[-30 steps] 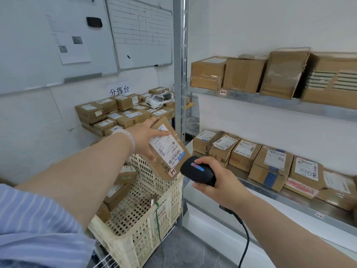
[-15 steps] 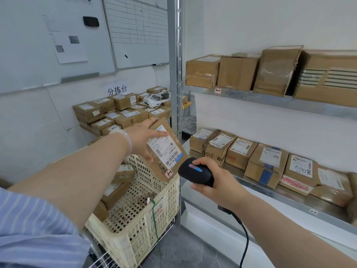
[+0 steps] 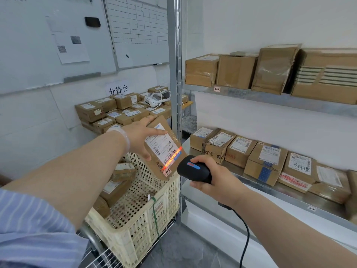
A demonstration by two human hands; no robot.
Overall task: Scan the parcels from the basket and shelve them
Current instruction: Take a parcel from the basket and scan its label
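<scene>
Right hand [image 3: 214,182], nearest the viewer, closed around the handle of a black barcode scanner [image 3: 194,169] whose cable [image 3: 244,238] drops below the wrist. The scanner's nose points up and to the left of the grip at the parcel [image 3: 164,149], just beside it but not touching. A red scan line [image 3: 172,156] lies across the barcode on the parcel's white label.

Left hand [image 3: 142,136], slightly beyond, grips this parcel: fingers spread along its top edge and onto the label, thumb on the near left edge. The parcel is tilted, label toward the scanner, its lower corner above the rim of the cream perforated basket [image 3: 139,225].

Below the left hand's grip, more parcels [image 3: 116,188] lie inside the basket.

To the right of the scanner grip, a lower shelf [image 3: 289,196] carries a row of labelled boxes [image 3: 266,163]; above it, an upper shelf [image 3: 270,95] carries larger boxes [image 3: 237,71].

Beyond the held parcel, a stack of cartons [image 3: 108,115] stands against the wall under two whiteboards [image 3: 139,31].
</scene>
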